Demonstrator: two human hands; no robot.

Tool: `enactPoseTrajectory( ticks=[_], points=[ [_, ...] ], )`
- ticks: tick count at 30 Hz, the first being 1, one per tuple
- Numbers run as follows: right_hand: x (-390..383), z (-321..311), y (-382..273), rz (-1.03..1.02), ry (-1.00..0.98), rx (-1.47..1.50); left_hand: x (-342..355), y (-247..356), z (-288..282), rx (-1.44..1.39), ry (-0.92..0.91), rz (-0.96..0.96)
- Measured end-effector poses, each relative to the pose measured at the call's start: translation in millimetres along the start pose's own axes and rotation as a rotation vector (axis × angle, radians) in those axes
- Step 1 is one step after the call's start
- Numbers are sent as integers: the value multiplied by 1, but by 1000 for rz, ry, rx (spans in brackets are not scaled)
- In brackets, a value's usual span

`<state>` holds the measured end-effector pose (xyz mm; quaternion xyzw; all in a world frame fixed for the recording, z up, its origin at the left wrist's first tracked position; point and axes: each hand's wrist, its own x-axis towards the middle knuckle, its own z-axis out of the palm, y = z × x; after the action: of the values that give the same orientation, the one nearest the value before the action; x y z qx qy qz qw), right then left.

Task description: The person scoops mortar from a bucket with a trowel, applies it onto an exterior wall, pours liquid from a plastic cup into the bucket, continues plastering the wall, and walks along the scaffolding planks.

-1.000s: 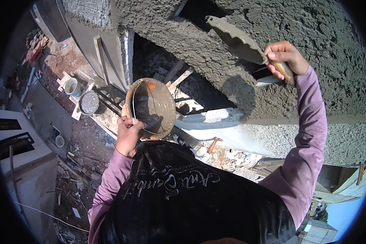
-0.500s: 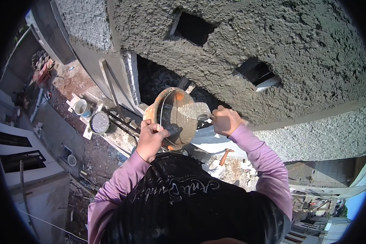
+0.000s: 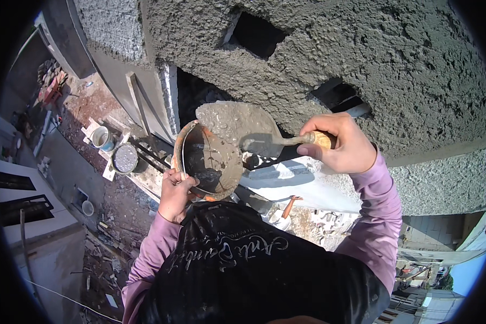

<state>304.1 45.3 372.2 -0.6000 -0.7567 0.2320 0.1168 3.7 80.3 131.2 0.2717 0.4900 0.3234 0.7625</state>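
Observation:
My left hand (image 3: 176, 195) is closed on the near left rim of an orange bucket (image 3: 179, 148), thumb over the edge. Grey wet mortar (image 3: 204, 171) coats the bucket's inside. In my right hand (image 3: 340, 143) is the round wooden handle of a trowel (image 3: 262, 144), fingers wrapped round it. The trowel's blade, wet and smeared with mortar, is raised above the far right side of the bucket and hides part of that rim. Beyond the blade rises the wall (image 3: 372, 48), covered in rough grey mortar.
Two square openings (image 3: 256, 35) pierce the wall. On planks at the left stand a white bucket (image 3: 101, 138) and a dark bucket full of grey mix (image 3: 126, 159). Far below, rubble covers the ground (image 3: 127, 221). A co-worker's arm (image 3: 289, 206) shows below, past my chest.
The trowel has come up out of the bucket, its blade now above the rim. My right hand has moved right and up. The bucket and my left hand have shifted slightly left.

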Motion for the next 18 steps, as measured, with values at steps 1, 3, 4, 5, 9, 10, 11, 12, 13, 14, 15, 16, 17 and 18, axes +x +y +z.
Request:
enactPoseTrajectory(
  ticks=[1,3,4,5,9,10,11,12,13,14,15,16,17,18],
  points=[
    [3,-23,-11,-26,-12,108,1,-8,-6,27,32,31],
    [17,-59,-16,-14,-94,400,5,-27,-23,58,74,61],
    [25,-75,-12,38,-151,578,8,-30,-27,105,96,92],
    [34,-90,4,15,-230,650,7,-26,-25,92,89,73],
    [34,-136,53,271,230,513,13,-28,-30,84,81,130],
    [25,-146,56,304,537,409,19,-26,-33,77,96,147],
    [4,-155,41,267,656,407,21,-29,-37,80,143,179],
    [-19,-159,25,214,788,323,15,-34,-37,91,191,201],
    [-34,-151,11,207,953,225,2,-13,-23,48,154,63],
    [-47,-150,10,182,841,162,8,-20,-28,51,155,74],
    [-48,-139,13,232,716,114,20,-37,-34,116,176,131],
    [-46,-116,11,385,652,-24,32,-40,-35,191,174,190],
    [-33,-85,22,404,487,-265,28,-29,-26,255,172,160],
    [-20,-44,25,244,419,-409,39,-40,-31,241,113,193]
  ],
)
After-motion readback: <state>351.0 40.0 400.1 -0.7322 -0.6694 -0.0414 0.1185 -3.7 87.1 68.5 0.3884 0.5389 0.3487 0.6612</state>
